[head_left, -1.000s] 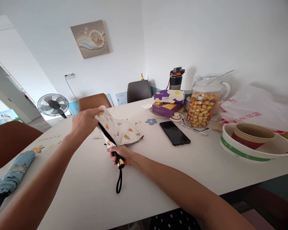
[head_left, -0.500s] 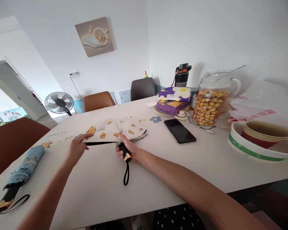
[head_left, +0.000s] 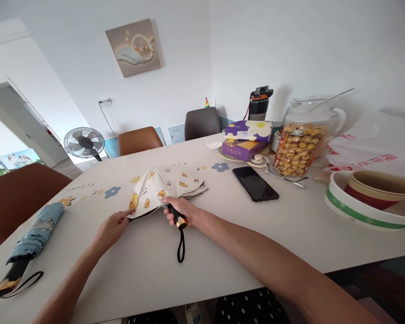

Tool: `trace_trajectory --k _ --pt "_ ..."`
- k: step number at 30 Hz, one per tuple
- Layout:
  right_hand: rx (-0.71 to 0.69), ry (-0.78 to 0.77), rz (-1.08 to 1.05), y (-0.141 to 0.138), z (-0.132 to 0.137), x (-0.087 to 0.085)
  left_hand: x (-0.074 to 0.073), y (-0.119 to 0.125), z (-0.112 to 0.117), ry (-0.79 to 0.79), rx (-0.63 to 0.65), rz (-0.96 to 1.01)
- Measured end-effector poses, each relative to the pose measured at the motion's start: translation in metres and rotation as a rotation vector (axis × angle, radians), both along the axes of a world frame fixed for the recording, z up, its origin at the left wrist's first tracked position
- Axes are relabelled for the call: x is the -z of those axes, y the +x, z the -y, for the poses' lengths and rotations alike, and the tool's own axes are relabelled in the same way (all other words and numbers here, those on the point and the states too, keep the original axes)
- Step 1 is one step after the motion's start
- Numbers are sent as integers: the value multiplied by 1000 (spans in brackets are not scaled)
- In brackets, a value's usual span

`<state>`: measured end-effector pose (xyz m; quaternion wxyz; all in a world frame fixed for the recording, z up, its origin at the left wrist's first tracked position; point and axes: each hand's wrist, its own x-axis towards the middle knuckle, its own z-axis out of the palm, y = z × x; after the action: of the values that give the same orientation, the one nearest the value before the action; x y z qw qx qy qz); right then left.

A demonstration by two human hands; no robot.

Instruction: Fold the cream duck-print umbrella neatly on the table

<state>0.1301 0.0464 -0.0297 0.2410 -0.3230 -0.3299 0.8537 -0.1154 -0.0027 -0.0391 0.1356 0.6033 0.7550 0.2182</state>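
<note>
A cream umbrella (head_left: 155, 191) with yellow cartoon figures lies partly folded on the table, its canopy fabric spread in loose panels. My right hand (head_left: 179, 210) is wrapped round its black handle, which has a gold end and a black wrist loop (head_left: 181, 246) hanging down. The right thumb rests against the fabric's lower edge. At the left corner of the canopy, my left hand (head_left: 114, 227) pinches the dark-edged fabric between thumb and fingers. To the left lies a second, light blue umbrella (head_left: 37, 231), folded up, with a black and gold handle.
Right of the cream umbrella lies a black phone (head_left: 255, 183). Behind it are purple boxes (head_left: 243, 150), a bottle (head_left: 258, 104) and a jar of snacks (head_left: 297, 150). Bowls (head_left: 344, 211) and a plastic bag (head_left: 374, 139) stand at the right. Chairs (head_left: 140, 140) line the far side.
My left hand has moved down and slightly right, drawing the canopy's left corner down with it. The fabric now slopes from a peak in the middle. My right hand keeps its grip.
</note>
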Motion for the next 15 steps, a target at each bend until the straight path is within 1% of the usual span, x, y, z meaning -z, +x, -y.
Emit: trace_trajectory --k 2,3,5,6,8,10,11,12,14,15 --pt "1 10 13 0 -1 1 -2 -5 3 -88 89 -34" --pt "5 15 16 -1 -1 2 -6 -7 5 -124 118 -23" --pt "11 29 28 -3 -3 5 -16 -7 7 -157 132 13" --pt "11 39 40 -4 -4 6 -23 -4 7 -144 123 31" --pt "-1 73 81 -6 -3 7 -34 10 2 -59 101 71" --pt "-23 112 129 -7 -1 7 -40 34 -11 0 84 168" --pt "-34 130 153 -7 1 7 -40 47 -20 49 74 198" --pt "-43 149 171 -8 2 8 -39 59 -31 102 96 207" --pt "-52 192 186 -8 5 10 -32 80 -54 268 119 172" --pt "-53 215 185 -9 5 12 -27 86 -65 335 100 155"
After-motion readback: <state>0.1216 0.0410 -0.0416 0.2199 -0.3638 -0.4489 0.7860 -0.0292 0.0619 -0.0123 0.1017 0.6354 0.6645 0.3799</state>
